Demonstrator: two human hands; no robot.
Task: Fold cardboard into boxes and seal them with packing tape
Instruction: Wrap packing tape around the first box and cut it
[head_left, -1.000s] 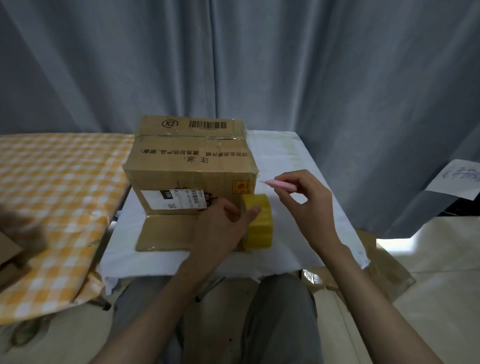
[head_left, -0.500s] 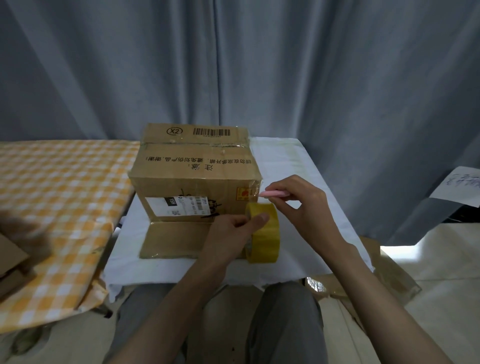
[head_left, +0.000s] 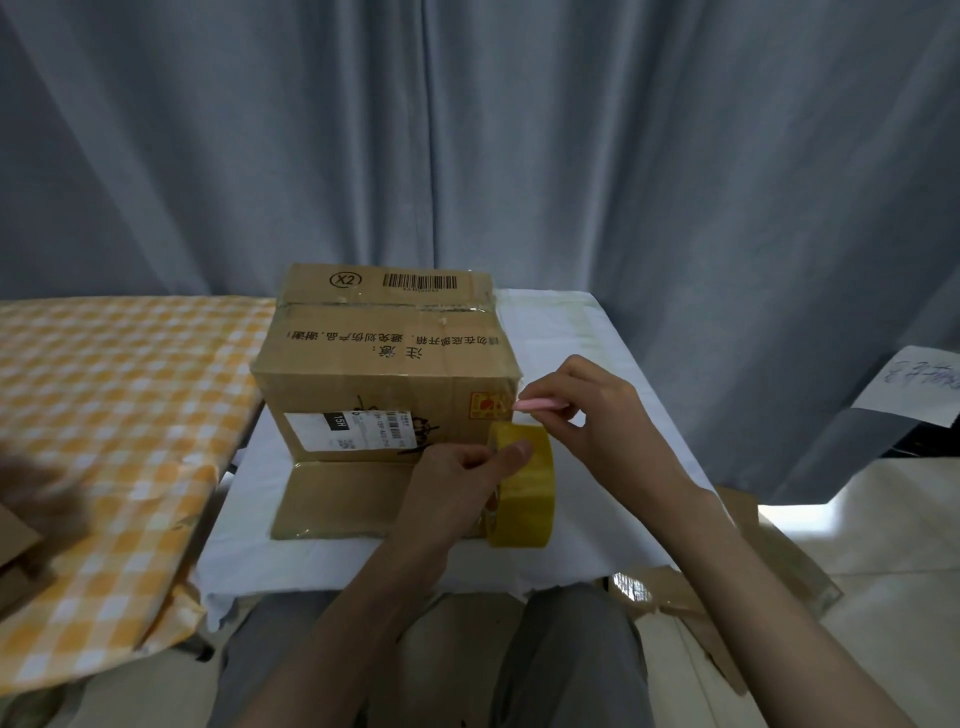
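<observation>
A: Where's the tape?
B: I see the tape roll (head_left: 524, 486) upright at the cardboard box's (head_left: 384, 364) front right corner, on the white table (head_left: 571, 332). Left hand (head_left: 457, 486) grips it, thumb on top.
A: Right hand?
B: Right hand (head_left: 597, 415) pinches a pink cutter (head_left: 537, 404) against the box corner.

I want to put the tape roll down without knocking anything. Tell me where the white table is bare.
The white table is bare right of the cardboard box, up to its far edge by the curtain, and along the near edge below the open flap. It is crowded at the box's near right corner: left hand on the tape roll, right hand with the pink cutter.
</observation>
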